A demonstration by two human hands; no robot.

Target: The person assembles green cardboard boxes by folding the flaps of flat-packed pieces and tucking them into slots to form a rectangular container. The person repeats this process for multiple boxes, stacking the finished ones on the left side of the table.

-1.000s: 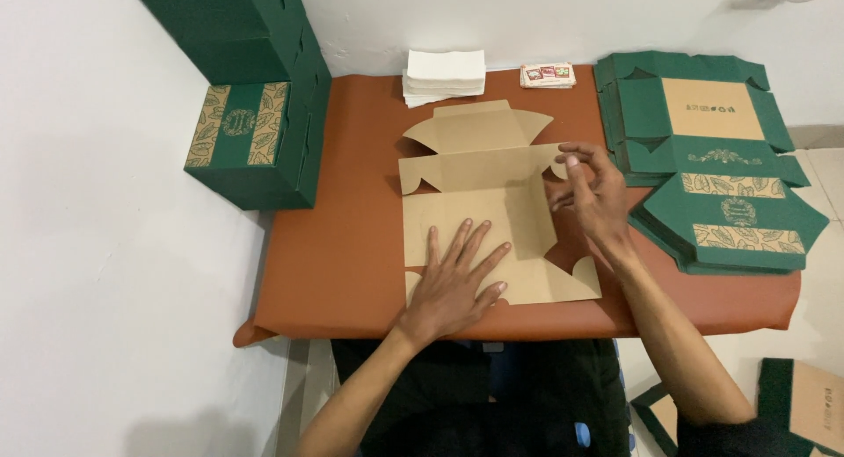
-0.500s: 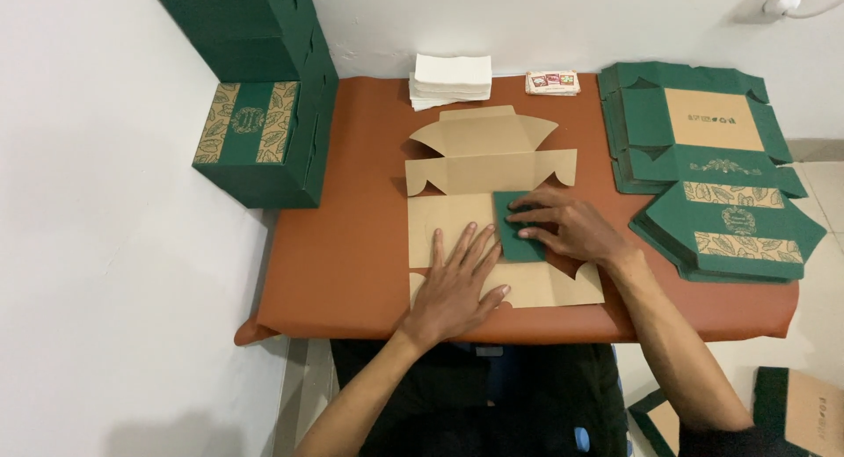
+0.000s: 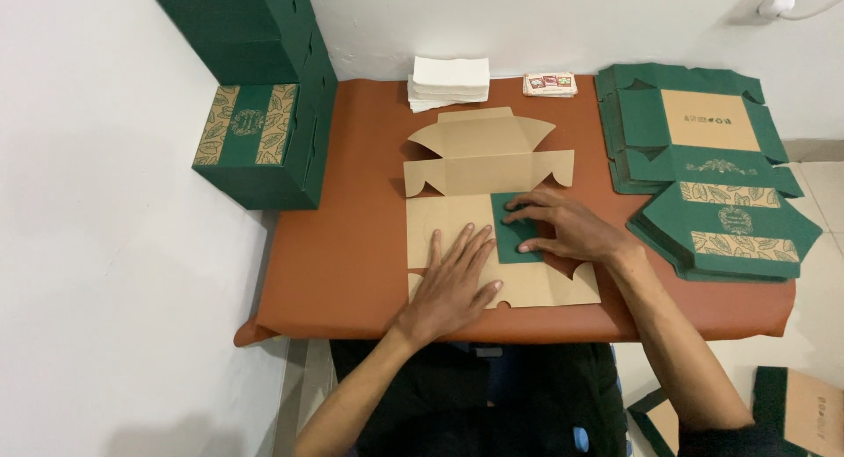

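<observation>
Seen from above: a flat cardboard box point(image 3: 479, 171) lies opened out mid-table point(image 3: 352, 237). The left hand point(image 3: 453, 286) presses it with fingers spread, gripping nothing; the right hand point(image 3: 563, 228) flattens a green flap point(image 3: 512, 246) inward. Flat green boxes point(image 3: 703, 167) are stacked alongside.

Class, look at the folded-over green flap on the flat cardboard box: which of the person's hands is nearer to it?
Right. The right hand presses on the green flap; the left hand lies flat on the brown panel just left of it.
</observation>
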